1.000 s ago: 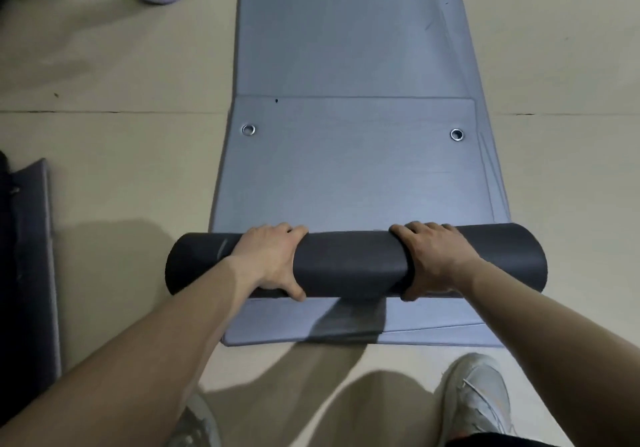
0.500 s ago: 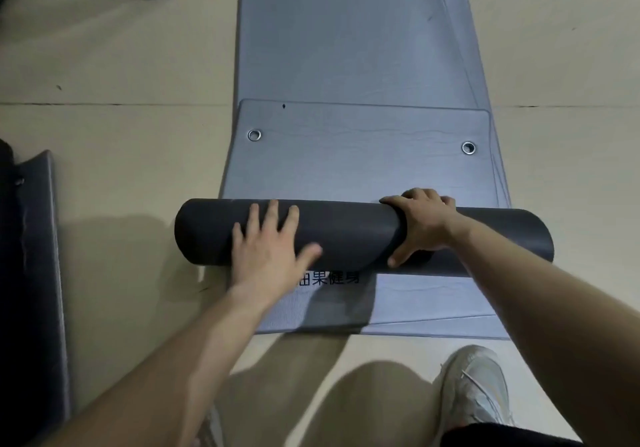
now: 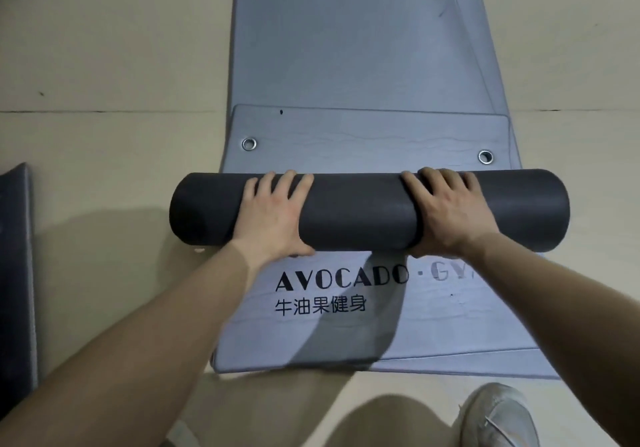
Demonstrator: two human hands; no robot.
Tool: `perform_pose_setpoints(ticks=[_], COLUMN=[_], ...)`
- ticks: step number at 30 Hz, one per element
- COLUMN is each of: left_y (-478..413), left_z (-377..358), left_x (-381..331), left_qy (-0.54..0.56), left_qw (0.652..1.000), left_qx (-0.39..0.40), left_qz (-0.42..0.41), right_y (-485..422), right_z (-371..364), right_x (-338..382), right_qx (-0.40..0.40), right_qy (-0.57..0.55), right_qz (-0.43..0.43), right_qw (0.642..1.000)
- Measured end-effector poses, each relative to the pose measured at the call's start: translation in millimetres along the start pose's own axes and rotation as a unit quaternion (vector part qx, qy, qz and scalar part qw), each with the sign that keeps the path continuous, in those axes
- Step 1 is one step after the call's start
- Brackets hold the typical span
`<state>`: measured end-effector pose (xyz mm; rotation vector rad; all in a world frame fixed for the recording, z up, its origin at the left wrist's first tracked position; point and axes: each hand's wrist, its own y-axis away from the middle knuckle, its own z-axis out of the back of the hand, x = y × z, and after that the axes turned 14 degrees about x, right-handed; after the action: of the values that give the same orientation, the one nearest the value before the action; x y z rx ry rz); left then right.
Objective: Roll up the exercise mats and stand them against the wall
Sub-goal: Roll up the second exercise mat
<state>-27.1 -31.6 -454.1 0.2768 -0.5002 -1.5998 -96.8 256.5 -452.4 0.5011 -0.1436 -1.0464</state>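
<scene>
Lying crosswise before you: dark rolled mat (image 3: 356, 216), long axis left-right, ends pointing to either side. Rests on flat grey mat (image 3: 346, 335), between printed logo (image 3: 341, 280) and eyelets (image 3: 249, 144). Logo's right letters faint, tail covered by your right forearm. Roll's end spiral not visible. Another mat (image 3: 17, 273) at left edge, cut off by frame. Your left hand (image 3: 273, 219) and right hand (image 3: 450, 216) each drape over roll, fingers curved over far side, thumbs at near underside, gripping it.

Smooth beige floor (image 3: 104, 48), crossed by a thin dark seam (image 3: 104, 111), softly shadowed.
</scene>
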Motion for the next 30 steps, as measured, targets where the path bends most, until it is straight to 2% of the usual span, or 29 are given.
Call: perform_pose_setpoints(ticks=[4,9,11,15,17,20,21,23,24,27,30], left_y=[15,69,75,56,55,76,85,88,77,21,-20], left_z=[14,8,10,26,28,12,3,-11,-13,4,29], left_x=[-3,-13,-14,-3,2,-3,-8,-18,-18,-1,21], left_qy=[0.010,0.031,0.043,0.127,0.169,0.155,0.130,0.081,0.077,0.115,0.161], left_qw=[0.999,0.977,0.970,0.943,0.945,0.984,0.990,0.994,0.995,0.991,0.980], left_qx=[0.049,0.199,0.226,0.297,0.274,0.088,0.057,0.066,0.067,0.063,0.100], left_qz=[-0.012,-0.067,-0.083,-0.082,-0.062,-0.004,-0.004,-0.019,-0.015,-0.013,-0.058], right_y=[20,80,105,141,129,85,69,46,40,36,16], right_z=[18,15,-1,-44,-42,-5,10,29,30,17,18], right_x=[10,24,36,70,69,45,35,22,19,13,2], right_qx=[0.068,0.203,0.191,0.082,0.066,0.088,0.108,0.132,0.118,0.059,0.058], right_qy=[0.004,-0.043,-0.048,-0.041,-0.050,-0.086,-0.100,-0.099,-0.084,-0.006,0.032], right_qz=[0.009,0.063,0.045,-0.022,-0.026,0.000,0.016,0.039,0.045,0.051,0.034], right_qw=[0.998,0.976,0.979,0.996,0.996,0.992,0.989,0.986,0.988,0.997,0.997])
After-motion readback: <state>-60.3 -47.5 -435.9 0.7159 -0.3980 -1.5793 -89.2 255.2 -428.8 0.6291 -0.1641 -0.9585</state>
